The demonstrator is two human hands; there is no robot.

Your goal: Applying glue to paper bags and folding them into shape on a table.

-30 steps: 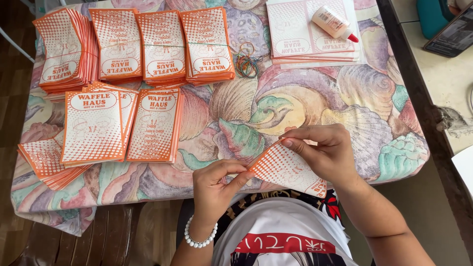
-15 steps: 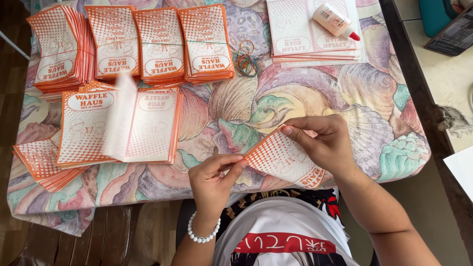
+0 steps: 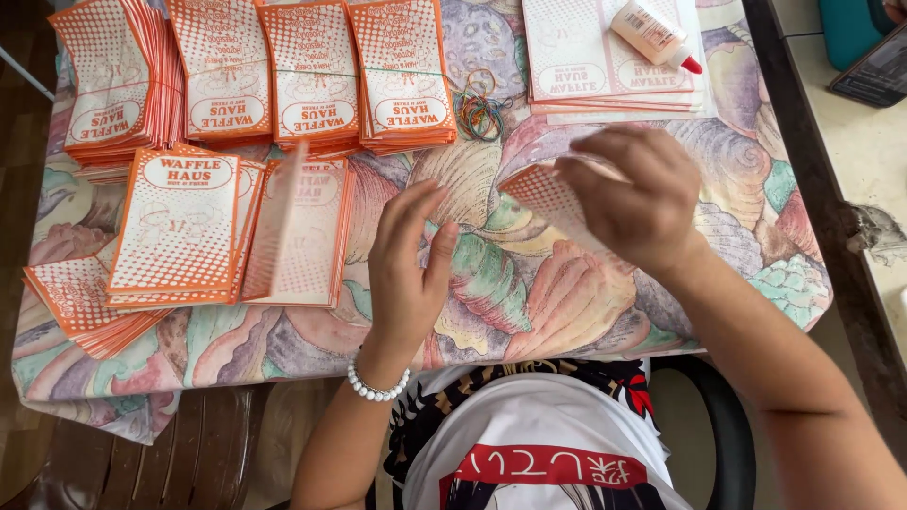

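While many finished bags [image 3: 203, 222] lie stacked on the worktop [image 3: 586, 302], the right hand [image 3: 633, 203] pinches one bag [image 3: 543, 194]; the left hand [image 3: 406, 269] is open, and flat sheets [image 3: 586, 57] remain.

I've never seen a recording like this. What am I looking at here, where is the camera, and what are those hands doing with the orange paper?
There is no machine here: a person is working with two bare hands, and a camera worn on their head looks down at the table.

The table has a cloth printed with seashells. On it lie stacks of orange and white paper bags along the far edge and more stacks nearer on the left. One bag on the near stacks is blurred, standing up off the pile. There is a small heap of rubber bands, and a glue bottle lying on a pile of flat pale sheets.

The right hand holds one orange and white bag above the cloth. The left hand, with a bead bracelet at the wrist, is open and holds nothing.
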